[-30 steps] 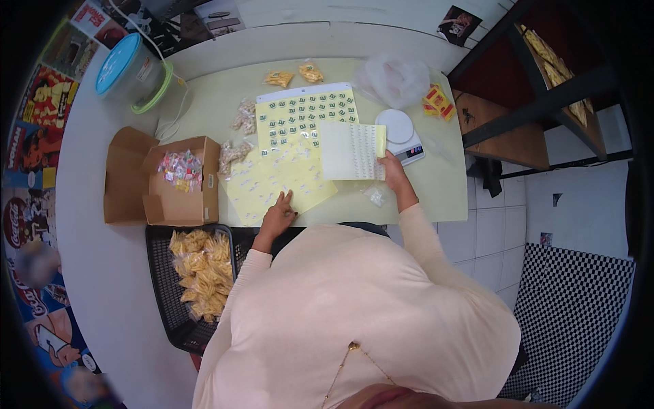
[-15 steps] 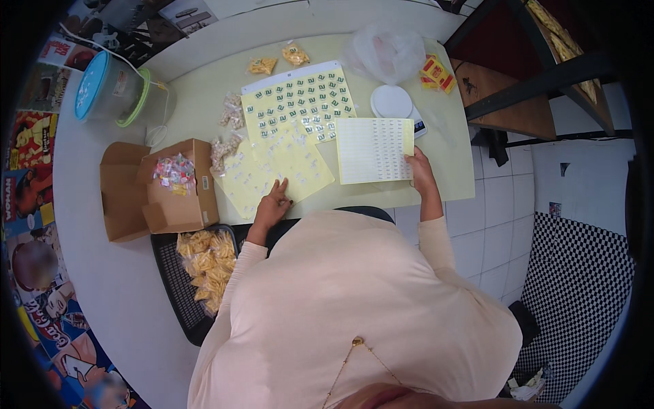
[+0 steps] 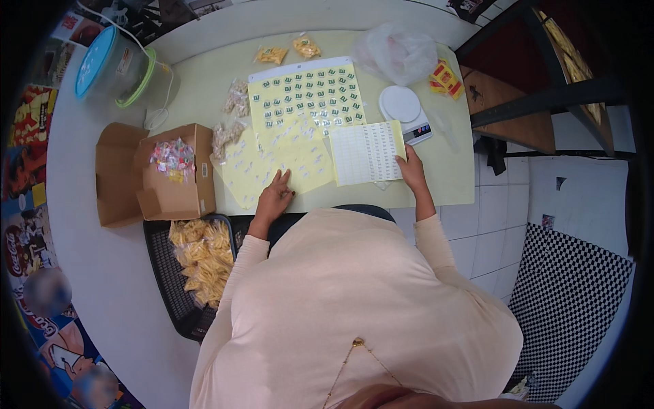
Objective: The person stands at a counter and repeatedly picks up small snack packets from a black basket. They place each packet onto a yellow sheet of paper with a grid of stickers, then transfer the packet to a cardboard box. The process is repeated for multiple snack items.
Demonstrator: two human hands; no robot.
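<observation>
My right hand (image 3: 414,172) grips the right edge of a sheet of small white labels (image 3: 357,155), thumb on top. This sheet overlaps the right edge of a yellow backing sheet (image 3: 252,187) dotted with small white label pieces. On that yellow sheet rest the outstretched fingers of my left hand (image 3: 274,196), slightly apart, with nothing visible held in them. Beyond lies a larger yellow sheet with rows of round green-and-white stickers (image 3: 306,88). A white digital scale (image 3: 400,103) stands just past the label sheet, its display showing.
On the left are an open cardboard box (image 3: 184,192) of colourful small packets, a black basket (image 3: 163,273) of yellow snack bags (image 3: 204,259), and a clear tub (image 3: 122,71). Snack bags (image 3: 272,54), a plastic bag (image 3: 395,54) and yellow-red packets (image 3: 446,80) sit at the back.
The label sheet in my right hand has shifted a little left and toward me, uncovering more of the scale's display. My left hand stays at the yellow sheet. The view has shifted slightly.
</observation>
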